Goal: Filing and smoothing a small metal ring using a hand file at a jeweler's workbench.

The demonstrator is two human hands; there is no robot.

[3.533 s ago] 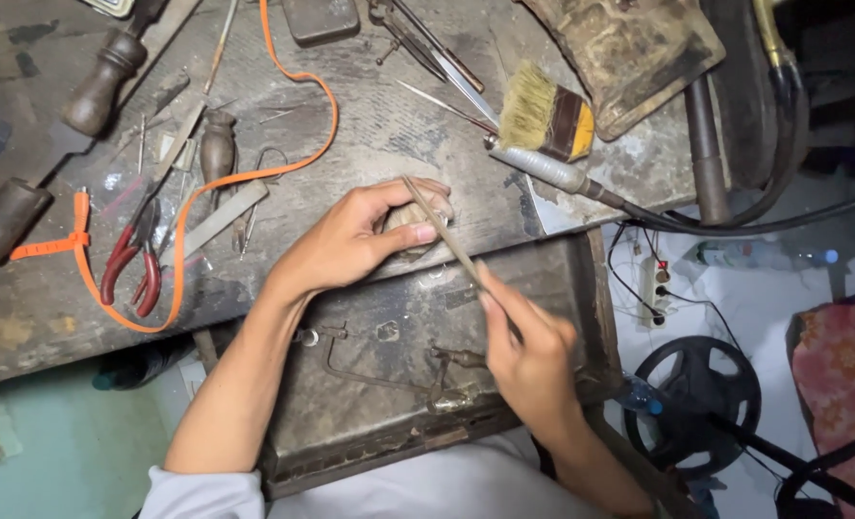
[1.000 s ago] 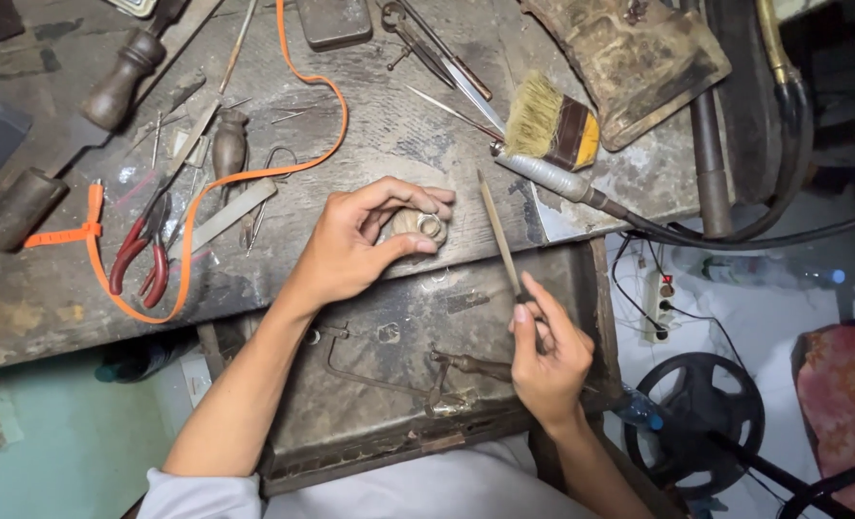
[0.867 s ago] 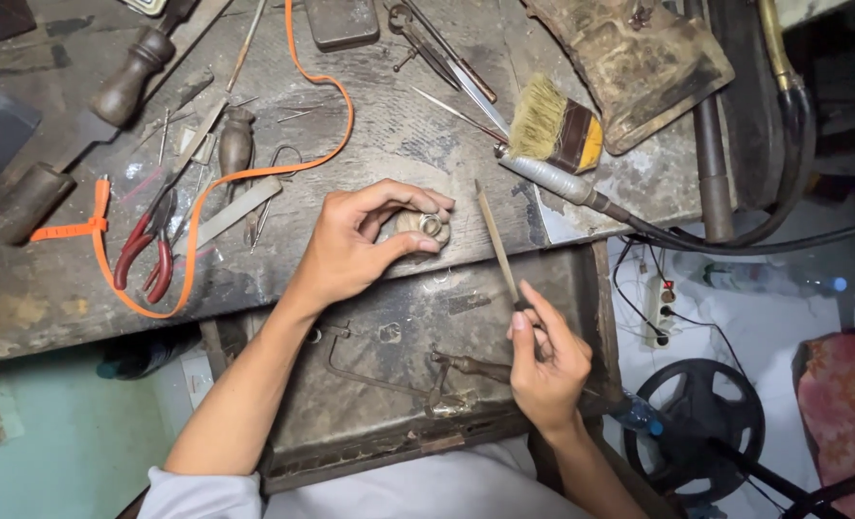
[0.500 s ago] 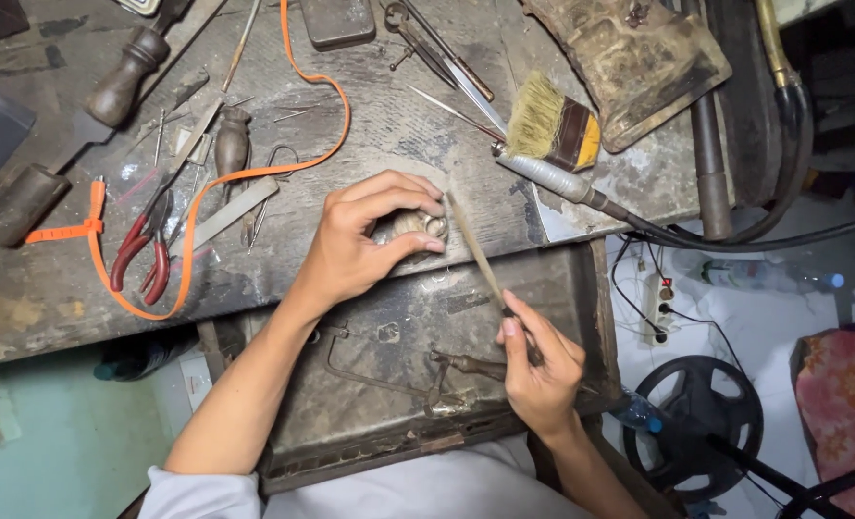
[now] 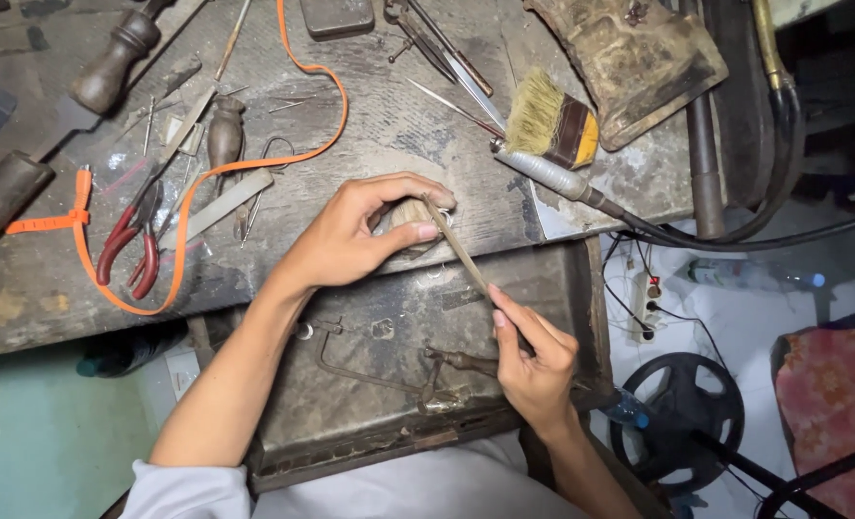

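We look down on a worn, grey wooden bench (image 5: pixel 408 125), scarred and dusty, with an open drawer (image 5: pixel 398 384) of dark, stained wood just below our hands. Up and to the right of our left hand lies a battered brown block (image 5: pixel 629 58), rough and crusted. An orange strap (image 5: pixel 254 163) loops across the bench to the left of that hand, flat and bright. Further left lie red-handled pliers (image 5: pixel 124 245); above them rests a turned dark wooden handle (image 5: pixel 110 67). Just up and right of our left hand lies a paintbrush (image 5: pixel 552 125) with pale bristles and a yellow-and-dark ferrule.

Our left hand (image 5: pixel 350 240) is curled shut round a small rounded tan piece (image 5: pixel 410 211), thumb below and fingers arched over, pinning it at the bench edge. Our right hand (image 5: pixel 533 360) is closed in a pinch on the lower end of a slim, straight metal file (image 5: pixel 461 255), thumb and forefinger gripping. Its long axis runs diagonally, the tip pointing up and left towards the left hand and meeting the tan piece, the handle end down and right in our grip. A thin metal tool (image 5: pixel 461 360) lies in the drawer just left of the right hand.
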